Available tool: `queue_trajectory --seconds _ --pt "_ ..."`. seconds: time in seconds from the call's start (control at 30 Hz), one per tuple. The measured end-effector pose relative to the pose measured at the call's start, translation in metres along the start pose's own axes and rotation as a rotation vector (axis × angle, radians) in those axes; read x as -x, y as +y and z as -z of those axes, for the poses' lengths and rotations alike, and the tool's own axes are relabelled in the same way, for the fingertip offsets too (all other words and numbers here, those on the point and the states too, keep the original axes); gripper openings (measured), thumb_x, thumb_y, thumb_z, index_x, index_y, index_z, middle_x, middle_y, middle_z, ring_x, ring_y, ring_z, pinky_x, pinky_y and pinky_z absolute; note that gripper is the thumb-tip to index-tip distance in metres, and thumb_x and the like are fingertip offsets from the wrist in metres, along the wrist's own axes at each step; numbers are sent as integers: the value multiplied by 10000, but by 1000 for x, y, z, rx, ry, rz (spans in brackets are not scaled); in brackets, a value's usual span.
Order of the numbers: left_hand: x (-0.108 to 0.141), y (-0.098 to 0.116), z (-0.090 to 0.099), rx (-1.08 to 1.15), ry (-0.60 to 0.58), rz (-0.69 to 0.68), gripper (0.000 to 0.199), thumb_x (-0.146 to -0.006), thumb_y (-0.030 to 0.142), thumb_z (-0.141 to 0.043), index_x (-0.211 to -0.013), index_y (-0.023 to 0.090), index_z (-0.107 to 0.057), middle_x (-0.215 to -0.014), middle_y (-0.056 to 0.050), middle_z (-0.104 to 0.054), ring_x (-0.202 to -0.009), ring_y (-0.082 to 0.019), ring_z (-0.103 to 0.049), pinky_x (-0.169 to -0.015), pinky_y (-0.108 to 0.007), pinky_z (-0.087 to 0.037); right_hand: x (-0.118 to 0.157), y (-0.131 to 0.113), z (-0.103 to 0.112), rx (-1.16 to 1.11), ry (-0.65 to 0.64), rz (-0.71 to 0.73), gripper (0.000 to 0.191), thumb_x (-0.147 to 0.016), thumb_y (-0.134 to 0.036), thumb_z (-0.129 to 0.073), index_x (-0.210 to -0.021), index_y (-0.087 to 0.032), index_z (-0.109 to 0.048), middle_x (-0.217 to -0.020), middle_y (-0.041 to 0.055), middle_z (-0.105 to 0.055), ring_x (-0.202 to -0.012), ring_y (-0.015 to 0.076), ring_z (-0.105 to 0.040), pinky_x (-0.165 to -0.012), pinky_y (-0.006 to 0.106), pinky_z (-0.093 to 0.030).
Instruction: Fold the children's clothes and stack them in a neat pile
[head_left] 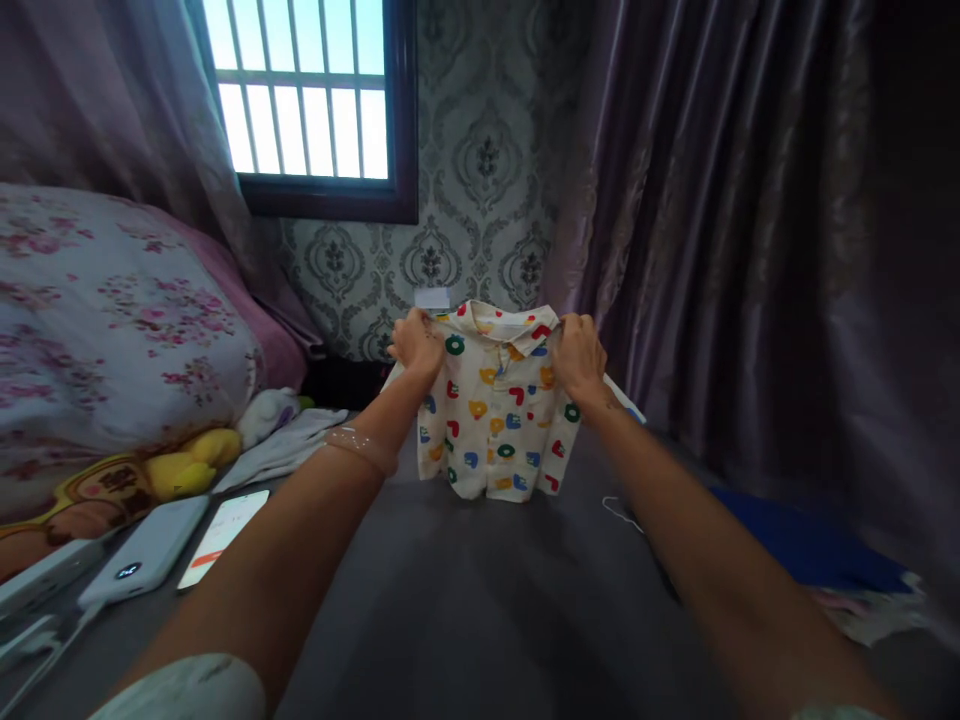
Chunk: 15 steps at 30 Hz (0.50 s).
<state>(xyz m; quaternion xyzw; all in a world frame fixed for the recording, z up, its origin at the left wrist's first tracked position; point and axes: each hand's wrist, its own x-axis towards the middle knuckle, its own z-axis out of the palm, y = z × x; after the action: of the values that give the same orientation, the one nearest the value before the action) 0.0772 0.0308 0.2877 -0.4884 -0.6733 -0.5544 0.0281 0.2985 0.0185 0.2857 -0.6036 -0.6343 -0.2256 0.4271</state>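
Note:
A small cream collared shirt (499,420) with a print of red, blue, green and yellow shapes hangs upright in front of me, its front facing me. My left hand (417,342) grips it at the left shoulder, fingers closed on the cloth. At the opposite shoulder my right hand (581,350) pinches the fabric the same way. Both sleeves hang down beside the body of the shirt, and its hem is close above the dark grey sheet (450,610); whether it touches I cannot tell.
To the left lie a phone (223,540), a power bank (146,550) with a cable, a power strip (49,575), a yellow plush toy (195,462) and folded grey cloth (285,448). Floral bedding (120,330) rises behind them. Blue folded cloth (810,545) lies right, below purple curtains (697,220).

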Motion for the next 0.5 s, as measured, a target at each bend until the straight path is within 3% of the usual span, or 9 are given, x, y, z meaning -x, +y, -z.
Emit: queue_trajectory --seconds 0.1,0.23,0.4,0.5 --pt "11 0 9 -4 128 -53 370 -966 233 -305 -1184 182 -600 -1222 -180 -563 -1171 -339 -501 -921 -510 -352 6 -3 5 46 76 77 324 -888 -137 -345 -1134 -161 -555 -1131 160 -578 -995 276 -569 -745 356 -438" --pt "22 -11 32 -82 207 -305 368 -970 235 -308 -1224 184 -570 -1252 -170 -523 -1231 -337 -428 -982 -509 -302 14 2 18 77 127 168 281 -922 -222 -340 -1071 -159 -570 -1079 155 -578 -975 280 -558 -738 354 -426" --pt "31 -28 71 -152 218 -522 341 -999 286 -313 -1200 193 -572 -1219 -126 -536 -1233 -316 -411 -1017 -505 -236 21 7 54 106 142 251 280 -927 -264 -353 -1021 -149 -590 -1057 154 -597 -944 276 -561 -726 355 -411" --pt "36 -26 100 -187 270 -616 321 -996 301 -344 -1178 176 -577 -1211 -108 -535 -1217 -304 -402 -1020 -506 -222 23 2 79 148 181 276 283 -922 -278 -365 -993 -144 -604 -1040 142 -614 -895 257 -573 -700 344 -399"
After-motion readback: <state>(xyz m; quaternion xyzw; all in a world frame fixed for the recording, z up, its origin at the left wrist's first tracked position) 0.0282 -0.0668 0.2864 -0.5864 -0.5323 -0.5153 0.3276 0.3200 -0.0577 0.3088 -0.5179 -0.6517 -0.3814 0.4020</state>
